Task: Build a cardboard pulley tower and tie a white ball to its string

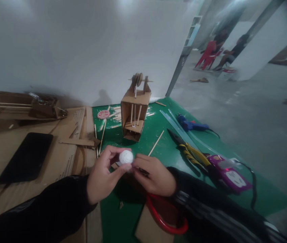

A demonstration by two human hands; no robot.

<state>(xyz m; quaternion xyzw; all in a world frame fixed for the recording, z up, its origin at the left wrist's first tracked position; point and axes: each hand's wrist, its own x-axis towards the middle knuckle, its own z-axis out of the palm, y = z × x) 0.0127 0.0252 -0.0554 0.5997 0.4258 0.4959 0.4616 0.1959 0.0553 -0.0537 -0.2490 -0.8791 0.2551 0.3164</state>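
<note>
My left hand (pixel 105 177) is closed around a white ball of string (pixel 126 157), held between thumb and fingers above the green table. My right hand (pixel 156 173) is at the ball's right side, its fingers pinched together; what sits in them is too small to make out. Just beyond my hands stands an upright cardboard frame (pixel 124 116) with cardboard wheels (pixel 137 80) on a stick at its top. White string and thin sticks run down inside it. Beneath my right forearm lies a red handle loop (pixel 158 221), partly hidden, over a piece of cardboard (pixel 148 226).
Right of the frame lie yellow-black pliers (pixel 189 152), a blue glue gun (pixel 191 124), clear glue sticks (pixel 175 126) and a purple power strip (pixel 231 173) with a cable. Loose sticks (pixel 116 114) and a round pink disc (pixel 103 114) lie behind. Left are a black tablet-like slab (pixel 28 157) and cardboard.
</note>
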